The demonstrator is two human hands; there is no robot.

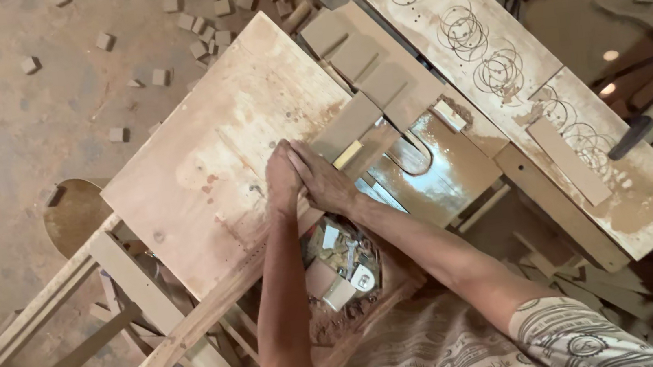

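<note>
A big plywood tabletop [201,165] is sitting on a wood frame, with a long board [493,66] marked with circles lying beside it. The left hand [284,182] and right hand [325,182] are pressing flat together, fingers straight and gripping nothing, pushing down on a small wood strip [349,128] to keep it steady on the tabletop. Little wood blocks [209,16] are lying on the floor.

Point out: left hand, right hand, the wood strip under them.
left hand [283,182], head view, back of the hand.
right hand [325,182], head view, back of the hand.
wood strip [348,125], head view, top face beyond the fingertips.
</note>
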